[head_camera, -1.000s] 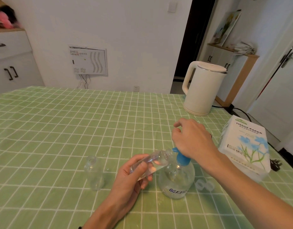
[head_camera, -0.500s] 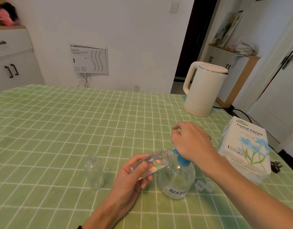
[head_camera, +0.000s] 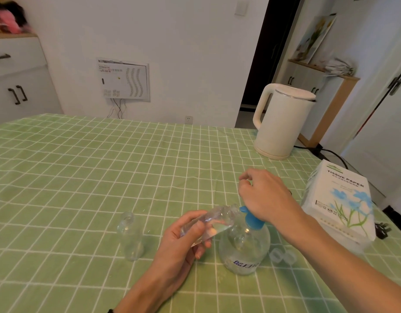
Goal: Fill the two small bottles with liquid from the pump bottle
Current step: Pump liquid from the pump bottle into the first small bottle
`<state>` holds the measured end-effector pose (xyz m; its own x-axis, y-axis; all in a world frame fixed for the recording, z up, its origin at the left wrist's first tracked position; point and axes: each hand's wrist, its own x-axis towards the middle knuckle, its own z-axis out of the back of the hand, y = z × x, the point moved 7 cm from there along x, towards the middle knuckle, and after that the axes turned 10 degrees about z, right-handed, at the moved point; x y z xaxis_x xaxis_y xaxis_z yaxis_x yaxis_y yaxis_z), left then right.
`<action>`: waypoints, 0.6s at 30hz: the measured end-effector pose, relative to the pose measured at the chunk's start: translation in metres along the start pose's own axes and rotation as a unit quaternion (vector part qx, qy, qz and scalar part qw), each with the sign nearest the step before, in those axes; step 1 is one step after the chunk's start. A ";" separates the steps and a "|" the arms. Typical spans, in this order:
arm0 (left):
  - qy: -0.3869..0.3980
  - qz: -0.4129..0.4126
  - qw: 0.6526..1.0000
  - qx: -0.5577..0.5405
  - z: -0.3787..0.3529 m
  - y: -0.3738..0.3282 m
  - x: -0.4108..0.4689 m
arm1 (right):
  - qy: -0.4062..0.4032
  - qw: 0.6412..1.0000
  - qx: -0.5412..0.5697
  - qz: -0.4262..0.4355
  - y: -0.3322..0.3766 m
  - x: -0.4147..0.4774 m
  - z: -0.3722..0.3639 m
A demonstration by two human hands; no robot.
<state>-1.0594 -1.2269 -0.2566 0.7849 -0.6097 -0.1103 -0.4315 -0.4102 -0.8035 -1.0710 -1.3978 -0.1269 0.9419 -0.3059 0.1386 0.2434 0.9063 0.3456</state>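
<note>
Table [head_camera: 86, 177] under a green checked cloth. Pump bottle [head_camera: 244, 249] is standing upright towards the near edge, right of centre, clear body with a blue pump head.

Right hand [head_camera: 266, 195] is sitting on top of the pump head, palm down, fingers loosely curled over it; whether it is pressing at this moment, cannot tell.

Left hand [head_camera: 183, 240] is gripping one small bottle [head_camera: 212, 222], thumb across the front and fingers closed behind. That bottle is lying tilted nearly on its side, mouth up against the blue nozzle. Some clear liquid is showing in its lower side.

Second small bottle [head_camera: 129, 237] is standing upright on the cloth, left of the left hand and apart from it, open at the top, touched by nothing.

Small clear cap-like pieces [head_camera: 282, 256] are lying just right of the pump bottle's base; too faint to identify.

White kettle [head_camera: 283, 123] is standing at the far right of the table. Tissue paper pack [head_camera: 340, 199] is lying at the right edge, near the right forearm.
</note>
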 end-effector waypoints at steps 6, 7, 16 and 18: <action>-0.003 -0.006 1.000 0.005 0.000 -0.002 -0.001 | -0.019 1.000 -0.008 0.005 0.002 0.000 0.004; -0.001 -0.006 1.000 0.003 0.000 -0.002 -0.001 | -0.019 1.000 -0.008 0.005 0.002 0.000 0.006; -0.002 -0.004 1.000 0.003 0.002 0.000 0.001 | -0.012 1.000 -0.012 0.015 0.003 0.003 0.004; -0.003 -0.003 1.000 -0.001 0.001 0.000 0.001 | -0.009 1.000 -0.011 0.010 0.001 0.001 0.002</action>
<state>-1.0580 -1.2265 -0.2577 0.7900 -0.6033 -0.1090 -0.4279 -0.4153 -0.8028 -1.0698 -1.3979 -0.1246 0.9420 -0.2937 0.1624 0.2306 0.9181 0.3222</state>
